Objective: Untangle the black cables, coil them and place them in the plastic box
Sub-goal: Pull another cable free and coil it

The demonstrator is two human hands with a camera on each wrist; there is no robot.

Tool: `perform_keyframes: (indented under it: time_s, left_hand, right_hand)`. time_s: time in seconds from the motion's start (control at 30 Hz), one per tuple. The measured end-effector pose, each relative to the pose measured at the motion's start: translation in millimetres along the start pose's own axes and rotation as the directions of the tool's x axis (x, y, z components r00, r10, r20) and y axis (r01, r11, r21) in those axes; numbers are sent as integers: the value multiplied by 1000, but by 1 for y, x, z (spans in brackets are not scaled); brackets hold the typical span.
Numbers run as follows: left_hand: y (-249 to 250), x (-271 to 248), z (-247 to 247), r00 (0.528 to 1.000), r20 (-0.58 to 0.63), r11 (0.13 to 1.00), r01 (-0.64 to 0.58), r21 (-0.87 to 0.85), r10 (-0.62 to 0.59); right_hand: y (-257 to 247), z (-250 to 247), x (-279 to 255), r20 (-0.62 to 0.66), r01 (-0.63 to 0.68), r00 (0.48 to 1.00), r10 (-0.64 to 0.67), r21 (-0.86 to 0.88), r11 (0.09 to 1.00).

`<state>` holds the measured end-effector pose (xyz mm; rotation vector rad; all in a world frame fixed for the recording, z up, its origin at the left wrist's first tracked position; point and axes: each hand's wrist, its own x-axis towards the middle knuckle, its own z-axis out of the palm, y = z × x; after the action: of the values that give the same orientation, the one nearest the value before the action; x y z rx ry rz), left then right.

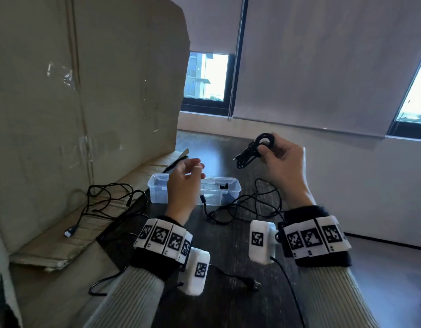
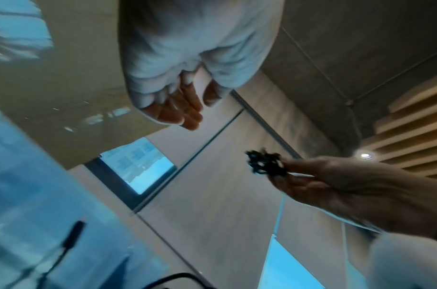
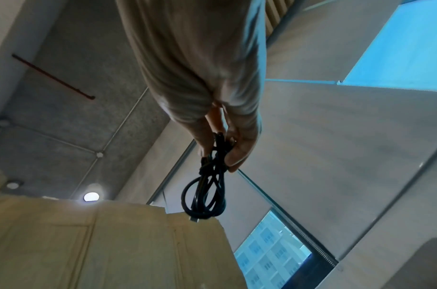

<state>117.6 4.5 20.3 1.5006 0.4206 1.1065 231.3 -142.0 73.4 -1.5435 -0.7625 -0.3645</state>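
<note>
My right hand [image 1: 279, 159] is raised over the dark table and pinches a coiled black cable [image 1: 254, 149], whose loops hang below my fingers in the right wrist view [image 3: 207, 195]. My left hand [image 1: 184, 183] hovers above the clear plastic box [image 1: 230, 189] with relaxed fingers and holds nothing; the left wrist view shows its palm [image 2: 178, 109] bare. Loose tangled black cables [image 1: 242, 207] lie on the table in front of the box. More cables [image 1: 110, 200] lie on the cardboard at the left. A small black item [image 1: 224, 186] sits inside the box.
A tall cardboard sheet [image 1: 86, 91] stands at the left, its folded flap [image 1: 62, 240] lying on the table. A black cable with a plug [image 1: 249, 284] lies near my wrists. The dark table [image 1: 228, 304] stretches toward a wall with windows and blinds.
</note>
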Motion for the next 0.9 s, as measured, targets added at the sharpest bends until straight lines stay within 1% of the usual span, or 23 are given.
perform_keyframes:
  time_s: [0.03, 0.07, 0.13, 0.23, 0.3, 0.4, 0.47, 0.57, 0.63, 0.73, 0.8, 0.9]
  left_hand:
    - [-9, 4, -8, 996, -67, 998, 57, -25, -59]
    - [-16, 9, -14, 989, -113, 996, 87, -29, -90]
    - [-24, 15, -23, 983, -163, 996, 87, 3, -85]
    - [-28, 18, -32, 985, -167, 993, 65, 99, -47]
    - [-30, 18, -35, 986, -159, 987, 77, 144, -54]
    - [-30, 17, -33, 987, -133, 985, 107, 138, -89]
    - [-29, 16, -33, 989, -119, 985, 105, 141, -88]
    - [-31, 17, -36, 988, -124, 984, 107, 140, -89]
    - [-31, 18, -38, 986, -140, 982, 117, 151, -95]
    - [-30, 18, -41, 980, -169, 979, 132, 156, -105]
    - [-30, 19, -42, 979, -181, 981, 124, 149, -96]
    - [-29, 19, -42, 980, -181, 983, 108, 151, -80]
  right_hand:
    - [6, -2, 2, 3, -7, 1000, 7, -66, 998]
    - [11, -3, 4, 1, -11, 1000, 11, -111, 994]
    - [15, -2, 4, -10, -31, 1000, 30, -146, 989]
    - [16, 3, 1, -31, -75, 997, 71, -156, 985]
    - [18, 10, 4, -29, -84, 996, 80, -216, 973]
    - [19, 28, 18, 46, -63, 996, 82, -324, 944]
    - [21, 46, 32, 124, -37, 988, 94, -398, 917]
    - [28, 77, 49, 267, 45, 957, 111, -516, 855]
    - [35, 96, 54, 335, 106, 934, 122, -589, 801]
    - [47, 116, 59, 372, 127, 915, 157, -634, 763]
    - [54, 125, 61, 394, 125, 898, 196, -657, 744]
    - [63, 133, 63, 426, 153, 878, 221, -686, 712]
